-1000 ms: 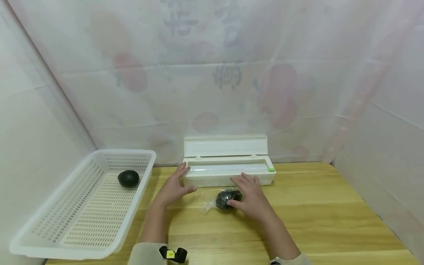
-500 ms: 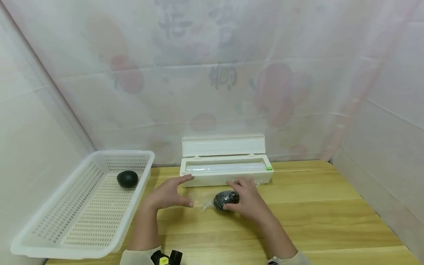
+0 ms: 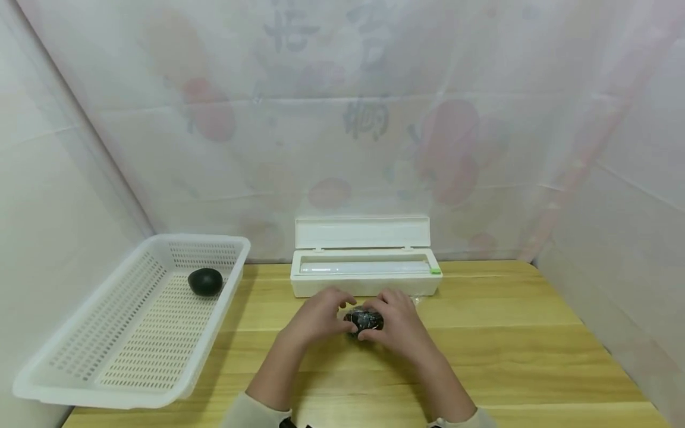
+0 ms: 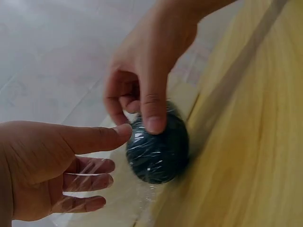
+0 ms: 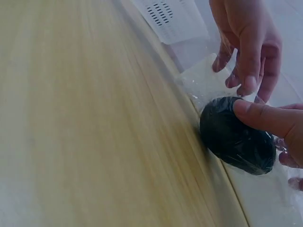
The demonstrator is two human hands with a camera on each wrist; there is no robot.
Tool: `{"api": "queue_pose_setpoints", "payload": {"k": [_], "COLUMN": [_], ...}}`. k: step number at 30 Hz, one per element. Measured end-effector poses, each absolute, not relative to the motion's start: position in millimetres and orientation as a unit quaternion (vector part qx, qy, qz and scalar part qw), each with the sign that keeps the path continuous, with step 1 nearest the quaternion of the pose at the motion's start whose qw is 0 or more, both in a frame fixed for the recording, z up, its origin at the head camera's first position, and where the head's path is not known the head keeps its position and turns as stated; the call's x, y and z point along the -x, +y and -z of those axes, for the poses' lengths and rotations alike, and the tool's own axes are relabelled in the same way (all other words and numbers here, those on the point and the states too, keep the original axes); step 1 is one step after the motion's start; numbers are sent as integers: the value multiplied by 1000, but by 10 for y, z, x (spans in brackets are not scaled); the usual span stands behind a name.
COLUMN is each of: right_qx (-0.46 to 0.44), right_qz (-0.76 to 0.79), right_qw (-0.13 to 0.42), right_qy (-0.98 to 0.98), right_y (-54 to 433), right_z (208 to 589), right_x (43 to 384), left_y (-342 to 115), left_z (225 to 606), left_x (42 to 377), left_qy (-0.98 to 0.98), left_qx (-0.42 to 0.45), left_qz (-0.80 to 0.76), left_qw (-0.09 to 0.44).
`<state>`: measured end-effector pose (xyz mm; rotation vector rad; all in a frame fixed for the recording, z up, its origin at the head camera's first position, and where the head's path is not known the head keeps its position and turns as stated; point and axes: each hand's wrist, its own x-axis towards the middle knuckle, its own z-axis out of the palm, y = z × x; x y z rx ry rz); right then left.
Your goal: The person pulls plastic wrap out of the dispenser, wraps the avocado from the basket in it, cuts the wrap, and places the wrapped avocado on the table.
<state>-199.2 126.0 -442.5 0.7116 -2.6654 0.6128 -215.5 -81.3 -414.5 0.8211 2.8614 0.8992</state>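
Note:
A dark green avocado (image 3: pixel 364 319) wrapped in clear cling film sits on the table in front of the cling film box (image 3: pixel 366 284). My right hand (image 3: pixel 401 324) grips it from the right; in the right wrist view the thumb (image 5: pixel 267 118) presses on its top. From the other side comes my left hand (image 3: pixel 321 315), fingers loosely extended. In the left wrist view its thumb tip (image 4: pixel 124 132) is at the avocado's edge, and I cannot tell whether it touches. Clear film stretches across its lower fingers there. The box lid stands up, and a film roll (image 3: pixel 364 267) lies inside.
To the left stands a white perforated basket (image 3: pixel 144 321) holding another dark avocado (image 3: pixel 206 282). A printed curtain (image 3: pixel 332 119) hangs behind the wooden table (image 3: pixel 514 351), with pale walls at both sides.
My left hand has moved right, from the open table to beside the wrapped avocado. The right hand keeps its hold on the avocado. The basket and box stay put.

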Motion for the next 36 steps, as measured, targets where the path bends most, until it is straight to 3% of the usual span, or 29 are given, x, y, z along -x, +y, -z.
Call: {"api": "queue_pose_setpoints", "payload": {"k": [11, 15, 26, 36], "right_qx": [-252, -242, -197, -168], "right_qz": [-210, -212, -239, -350], "right_qw": [236, 240, 92, 29], "right_qy": [-915, -916, -947, -921], "right_y": [1236, 1250, 1350, 1499], "right_z": [4459, 4456, 4238, 4186], "right_x": [1978, 1973, 1965, 1977], "left_y": [-700, -687, -598, -520], "left_z": [4235, 4258, 4306, 4401], "left_x": [2141, 2147, 2131, 2103], "left_qy": [914, 917, 939, 947], "left_qx": [-252, -252, -233, -250], "left_qz": [-317, -309, -252, -176], "left_qw": [20, 18, -12, -103]}}
